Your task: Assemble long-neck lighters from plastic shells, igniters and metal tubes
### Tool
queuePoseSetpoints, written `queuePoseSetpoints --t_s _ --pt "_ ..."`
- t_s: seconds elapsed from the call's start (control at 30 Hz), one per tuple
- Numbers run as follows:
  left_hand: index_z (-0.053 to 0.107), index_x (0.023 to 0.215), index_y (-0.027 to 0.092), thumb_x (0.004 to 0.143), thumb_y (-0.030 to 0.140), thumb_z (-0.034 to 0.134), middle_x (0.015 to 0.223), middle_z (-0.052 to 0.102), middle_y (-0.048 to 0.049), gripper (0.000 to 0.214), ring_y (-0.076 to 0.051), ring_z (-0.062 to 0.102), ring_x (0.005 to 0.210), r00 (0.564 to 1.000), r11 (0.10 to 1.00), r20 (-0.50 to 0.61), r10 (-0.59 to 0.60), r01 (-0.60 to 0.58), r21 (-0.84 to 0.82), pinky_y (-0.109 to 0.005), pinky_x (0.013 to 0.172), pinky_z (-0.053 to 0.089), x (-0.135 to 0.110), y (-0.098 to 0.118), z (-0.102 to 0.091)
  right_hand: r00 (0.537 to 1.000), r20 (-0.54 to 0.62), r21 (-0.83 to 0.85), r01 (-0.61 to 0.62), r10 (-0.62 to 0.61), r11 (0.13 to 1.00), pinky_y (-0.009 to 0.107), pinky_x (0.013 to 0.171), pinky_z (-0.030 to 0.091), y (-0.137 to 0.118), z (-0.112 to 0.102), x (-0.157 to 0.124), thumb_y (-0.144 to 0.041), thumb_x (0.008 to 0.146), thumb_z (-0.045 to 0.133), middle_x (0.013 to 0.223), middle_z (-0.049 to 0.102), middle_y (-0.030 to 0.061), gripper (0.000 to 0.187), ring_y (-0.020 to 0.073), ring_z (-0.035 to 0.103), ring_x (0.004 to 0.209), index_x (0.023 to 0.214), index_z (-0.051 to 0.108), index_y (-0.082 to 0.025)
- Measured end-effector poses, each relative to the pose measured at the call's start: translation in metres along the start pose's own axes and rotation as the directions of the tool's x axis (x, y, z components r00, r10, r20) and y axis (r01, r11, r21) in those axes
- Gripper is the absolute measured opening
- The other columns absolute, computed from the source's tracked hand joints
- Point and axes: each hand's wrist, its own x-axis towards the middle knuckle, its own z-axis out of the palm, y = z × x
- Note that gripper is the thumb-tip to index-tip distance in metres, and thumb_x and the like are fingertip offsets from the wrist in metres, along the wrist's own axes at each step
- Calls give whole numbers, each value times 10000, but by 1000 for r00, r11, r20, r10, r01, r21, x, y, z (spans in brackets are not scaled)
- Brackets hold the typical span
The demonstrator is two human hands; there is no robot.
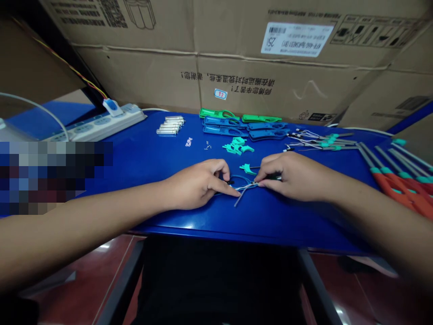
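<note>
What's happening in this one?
Someone is doing handwork at a blue table. The right hand pinches a bundle of thin wires, while the left hand reaches its index finger to a slim grey rod beside them; whether it touches is hard to tell. Small teal plastic parts lie beyond, with blue and green handle shells behind, and what look like orange-handled stick lighters at the right.

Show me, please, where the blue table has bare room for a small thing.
On the table, between the power strip and silver cylinders; also between the near edge and the left hand and right hand. Crowded: far middle, with casings and teal pieces; right end, with orange handles.
</note>
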Motion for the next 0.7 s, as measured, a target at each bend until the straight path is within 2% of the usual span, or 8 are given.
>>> queuePoseSetpoints --t_s 0.1,0.2,0.37,0.5,0.6,0.7 --pt "689 1223 334 922 55 443 1023 570 -51 479 -155 557 928 1000 1000 2 -6 6 15 -287 832 497 0 1 0 998 53 -23 -23 25 999 304 705 481 0 -2 4 -222 841 629 872 715 6 120 176 650 808 811 741 -253" --pt "636 1302 332 928 41 410 996 565 -54 525 -160 549 919 1000 999 -2 4 -4 32 -294 835 491 0 1 1 998 62 17 4 -5 1000 297 731 485 2 -2 4 -222 852 629 880 712 5 117 169 653 827 839 741 -252" --pt "697 1205 366 890 35 482 1098 540 -65 505 -191 533 994 998 990 60 18 -26 141 -335 870 477 -1 2 2 999 -20 59 33 -32 998 301 757 487 5 5 -8 -261 905 584 912 698 36 165 169 656 837 929 743 -224" --pt "687 1216 379 885 40 501 1113 532 -64 508 -198 523 990 996 980 88 -6 -11 197 -342 861 482 -1 4 2 999 -18 62 31 -30 998 301 772 487 0 5 -12 -277 907 581 947 700 49 171 175 655 860 960 732 -219" --pt "688 1215 375 879 38 510 1104 533 -63 508 -197 523 973 996 980 90 0 -18 201 -339 852 487 -1 5 2 997 -63 88 -27 32 996 288 741 488 -2 3 -5 -341 904 594 915 710 46 182 167 653 816 911 726 -216" --pt "694 1211 365 882 40 512 1101 535 -69 497 -201 528 965 996 979 92 8 -27 204 -345 845 490 -1 5 2 984 -135 -13 -117 114 993 293 696 475 0 4 6 -351 883 611 858 712 51 192 171 639 758 865 730 -201"
